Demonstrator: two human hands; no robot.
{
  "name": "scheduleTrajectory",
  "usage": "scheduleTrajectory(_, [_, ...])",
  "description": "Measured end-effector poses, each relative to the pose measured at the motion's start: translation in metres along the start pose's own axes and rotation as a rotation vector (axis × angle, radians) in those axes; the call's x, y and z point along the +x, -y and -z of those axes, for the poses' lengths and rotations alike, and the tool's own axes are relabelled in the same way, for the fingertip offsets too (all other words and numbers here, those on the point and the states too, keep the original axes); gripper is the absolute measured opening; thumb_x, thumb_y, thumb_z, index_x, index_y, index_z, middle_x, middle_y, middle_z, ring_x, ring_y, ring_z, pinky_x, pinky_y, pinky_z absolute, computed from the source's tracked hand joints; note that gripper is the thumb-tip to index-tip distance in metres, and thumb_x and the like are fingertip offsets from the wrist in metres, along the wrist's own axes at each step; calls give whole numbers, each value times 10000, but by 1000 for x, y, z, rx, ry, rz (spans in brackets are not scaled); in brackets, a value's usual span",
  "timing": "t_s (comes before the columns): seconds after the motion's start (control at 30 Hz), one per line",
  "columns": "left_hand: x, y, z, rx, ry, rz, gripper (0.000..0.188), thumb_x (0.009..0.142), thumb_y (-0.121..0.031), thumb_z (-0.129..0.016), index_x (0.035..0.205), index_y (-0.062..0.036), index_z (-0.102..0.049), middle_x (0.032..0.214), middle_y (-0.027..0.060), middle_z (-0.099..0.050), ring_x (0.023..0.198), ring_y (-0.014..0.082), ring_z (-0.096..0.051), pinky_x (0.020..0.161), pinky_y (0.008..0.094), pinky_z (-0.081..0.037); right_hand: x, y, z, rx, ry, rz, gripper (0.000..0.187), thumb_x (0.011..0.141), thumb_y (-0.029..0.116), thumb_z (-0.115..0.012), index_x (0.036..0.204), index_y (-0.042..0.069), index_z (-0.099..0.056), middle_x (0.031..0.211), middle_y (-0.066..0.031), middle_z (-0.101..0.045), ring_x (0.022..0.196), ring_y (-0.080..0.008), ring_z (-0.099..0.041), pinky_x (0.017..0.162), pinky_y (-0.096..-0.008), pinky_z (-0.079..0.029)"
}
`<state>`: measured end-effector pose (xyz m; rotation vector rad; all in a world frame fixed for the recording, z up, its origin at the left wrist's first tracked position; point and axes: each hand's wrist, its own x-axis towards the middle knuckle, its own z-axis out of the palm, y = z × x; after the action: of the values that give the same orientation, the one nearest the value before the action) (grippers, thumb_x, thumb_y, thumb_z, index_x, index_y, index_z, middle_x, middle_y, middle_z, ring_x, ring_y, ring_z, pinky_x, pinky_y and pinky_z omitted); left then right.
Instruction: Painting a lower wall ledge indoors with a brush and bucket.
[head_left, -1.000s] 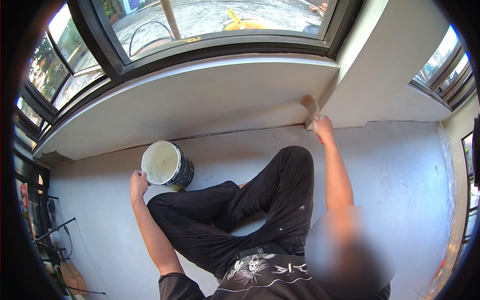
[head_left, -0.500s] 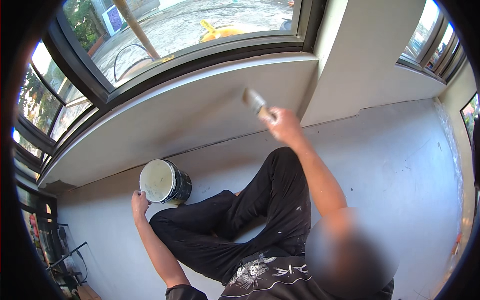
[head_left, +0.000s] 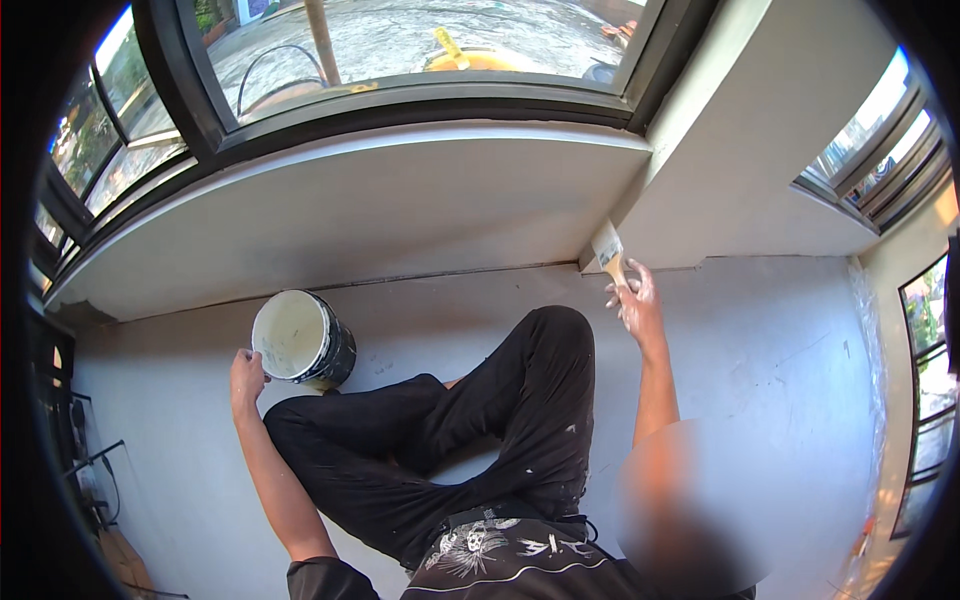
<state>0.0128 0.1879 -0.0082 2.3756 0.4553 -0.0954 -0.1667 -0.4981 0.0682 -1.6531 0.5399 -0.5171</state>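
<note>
My right hand (head_left: 641, 305) is closed around the wooden handle of a flat paintbrush (head_left: 609, 254). The pale bristles point away from me, at the inside corner where the low wall (head_left: 430, 205) under the window meets a jutting pillar (head_left: 730, 190). Whitish paint marks the fingers. On the floor at my left stands a paint bucket (head_left: 341, 352), dark outside with a whitish, paint-smeared inside. My left hand (head_left: 248, 379) is closed on the near left side of its rim. How much paint it holds I cannot tell.
I sit cross-legged on the grey floor (head_left: 740, 370), my knees between bucket and brush. A black-framed window (head_left: 420, 112) runs above the low wall. Clear plastic sheeting (head_left: 872, 350) lines the floor's right edge. A dark stand (head_left: 95, 460) and a cardboard box (head_left: 125, 558) are at the far left.
The brush in my right hand has moved right and down, from the middle of the low wall to the corner by the pillar. My left hand stays on the bucket. The view has shifted slightly.
</note>
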Motion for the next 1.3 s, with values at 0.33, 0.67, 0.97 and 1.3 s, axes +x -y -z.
scheduleTrajectory(0.33, [4,4,-1,-8,10,-7,287,989,-227,-508,1050,42,-589,745,158,-697,604,228,-703,541,355,-514,-18,62,-9,-698,-274,188,336,1017,81,-605,1339,8,-541,1074,-180,-712,878,-302,-741,724,-408,-578])
scheduleTrajectory(0.67, [-2,-3,4,-2,11,20,297,992,-230,-514,1061,50,-582,734,163,-688,605,235,-707,530,356,-508,57,59,-35,-793,-430,646,458,1024,2,-507,1480,21,-468,1222,-223,-617,1082,-436,-643,887,-483,-553])
scheduleTrajectory(0.97, [9,3,3,-7,46,61,298,1020,-263,-502,1092,18,-568,765,138,-682,599,240,-712,444,324,-476,36,18,-5,-936,-141,381,446,926,4,-610,1372,-2,-598,1117,-252,-655,1019,-458,-651,885,-504,-544])
scheduleTrajectory(1.3, [3,-3,4,4,43,38,315,1020,-253,-492,1088,44,-575,785,163,-698,609,247,-722,470,342,-502,37,107,-16,-704,-481,627,389,956,-24,-589,1342,-4,-631,1115,-243,-660,980,-419,-666,856,-464,-549])
